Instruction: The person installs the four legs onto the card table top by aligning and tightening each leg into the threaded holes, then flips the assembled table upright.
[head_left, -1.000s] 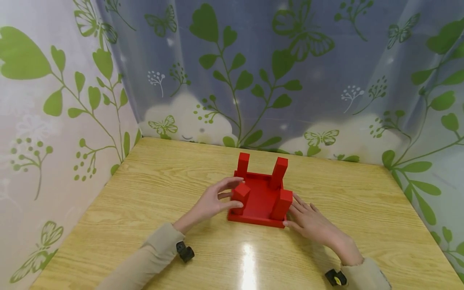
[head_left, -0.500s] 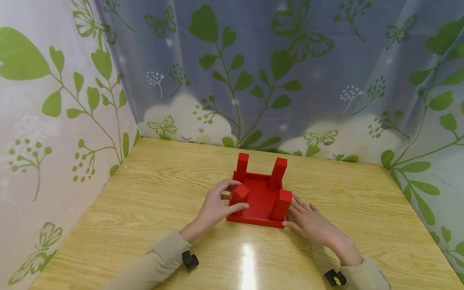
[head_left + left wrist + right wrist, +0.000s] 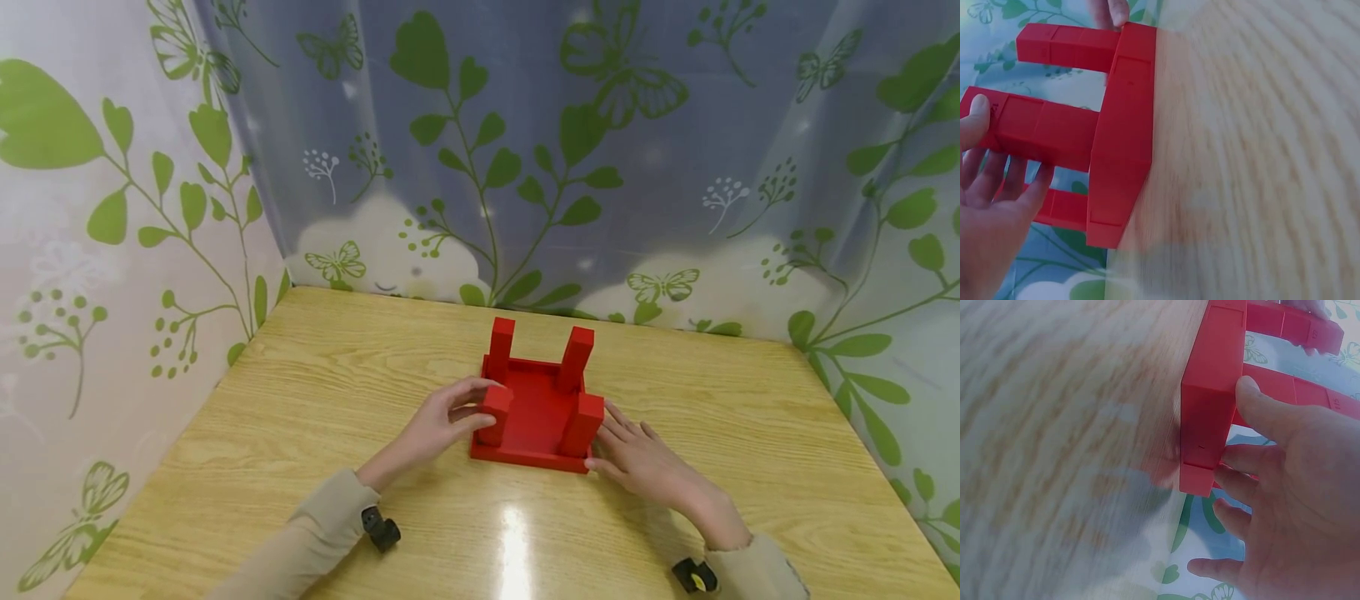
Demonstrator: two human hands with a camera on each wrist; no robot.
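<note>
A red toy table (image 3: 534, 408) lies upside down on the wooden tabletop, its rimmed underside up and several square legs standing at the corners. My left hand (image 3: 435, 427) holds the near left leg (image 3: 1041, 128) near its free end, thumb on one side and fingers on the other. At the right side, my right hand (image 3: 647, 467) rests against the rim with fairly straight fingers. Its thumb (image 3: 1254, 400) touches the rim's edge beside the near right leg (image 3: 583, 425). The far left leg (image 3: 501, 350) and far right leg (image 3: 576, 358) stand untouched.
The wooden tabletop (image 3: 315, 375) stretches around the red piece. A curtain (image 3: 525, 167) with leaf and butterfly prints hangs behind its far edge, and similar printed cloth (image 3: 112, 292) hangs at the left.
The near left leg has turned about its length, its top going from diamond to nearly square. My left hand shifted its hold, moving right and then back left. The right hand stays still.
</note>
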